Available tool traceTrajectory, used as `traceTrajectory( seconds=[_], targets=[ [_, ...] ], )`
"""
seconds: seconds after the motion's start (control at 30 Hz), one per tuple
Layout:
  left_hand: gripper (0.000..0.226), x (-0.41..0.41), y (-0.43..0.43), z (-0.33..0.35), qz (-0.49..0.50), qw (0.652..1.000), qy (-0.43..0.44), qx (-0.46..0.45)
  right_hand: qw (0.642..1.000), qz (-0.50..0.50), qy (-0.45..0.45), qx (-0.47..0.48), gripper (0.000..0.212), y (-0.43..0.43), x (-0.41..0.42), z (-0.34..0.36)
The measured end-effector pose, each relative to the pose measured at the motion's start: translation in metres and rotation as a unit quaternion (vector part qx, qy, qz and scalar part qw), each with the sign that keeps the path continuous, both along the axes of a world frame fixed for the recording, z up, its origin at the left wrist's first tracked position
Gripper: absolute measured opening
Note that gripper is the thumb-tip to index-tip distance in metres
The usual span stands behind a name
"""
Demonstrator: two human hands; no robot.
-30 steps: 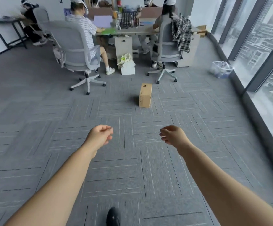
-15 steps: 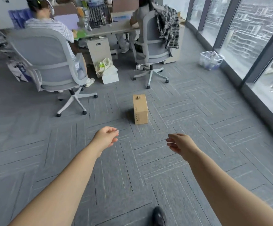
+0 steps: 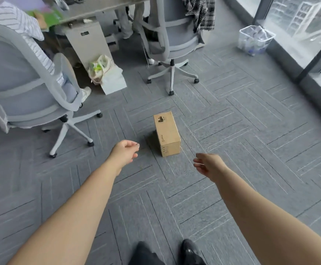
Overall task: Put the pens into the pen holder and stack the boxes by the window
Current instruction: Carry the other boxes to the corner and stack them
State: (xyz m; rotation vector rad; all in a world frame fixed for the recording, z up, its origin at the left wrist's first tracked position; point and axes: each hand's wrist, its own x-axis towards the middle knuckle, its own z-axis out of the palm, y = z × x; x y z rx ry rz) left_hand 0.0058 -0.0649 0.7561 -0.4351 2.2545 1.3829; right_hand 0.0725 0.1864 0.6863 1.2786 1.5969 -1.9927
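Note:
A small brown cardboard box lies on the grey carpet in the middle of the view. My left hand hovers just left of the box's near end, fingers loosely curled and holding nothing. My right hand hangs to the right of the box's near end, a little nearer to me, fingers relaxed and empty. Neither hand touches the box. No pens or pen holder are in view.
Two grey office chairs stand at a desk behind the box, the left one with a seated person. A white bag sits by the desk. A clear bin stands beside the window wall on the right.
I have walked towards the box, so it now lies close in front of my hands. Both arms stay stretched forward, hands empty.

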Motion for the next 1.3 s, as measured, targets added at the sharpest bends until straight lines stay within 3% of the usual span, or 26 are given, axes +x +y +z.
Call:
traceTrajectory(
  seconds=[0.17, 0.3, 0.53, 0.73, 1.03, 1.3],
  targets=[
    [0.014, -0.148, 0.002, -0.034, -0.040, 0.998, -0.044, 0.027, 0.998, -0.057, -0.024, 0.013, 0.018, -0.019, -0.105, -0.037],
    [0.022, -0.255, 0.010, -0.068, -0.106, 0.991, -0.075, 0.020, 0.992, -0.111, -0.064, 0.015, 0.009, -0.045, -0.171, -0.083],
    [0.018, -0.393, 0.045, -0.114, -0.217, 0.969, -0.100, -0.069, 0.965, -0.225, -0.120, -0.063, 0.019, -0.063, -0.260, -0.129],
    [0.026, -0.497, 0.096, -0.196, -0.305, 0.938, -0.090, -0.137, 0.951, -0.267, -0.142, -0.061, 0.030, -0.032, -0.344, -0.196],
    [0.041, -0.611, 0.177, -0.357, -0.420, 0.874, -0.106, -0.221, 0.900, -0.353, -0.250, -0.057, 0.047, 0.009, -0.421, -0.341],
    [0.073, -0.653, 0.193, -0.515, -0.512, 0.794, -0.106, -0.310, 0.854, -0.391, -0.340, -0.046, 0.088, -0.001, -0.439, -0.480]
  ],
)
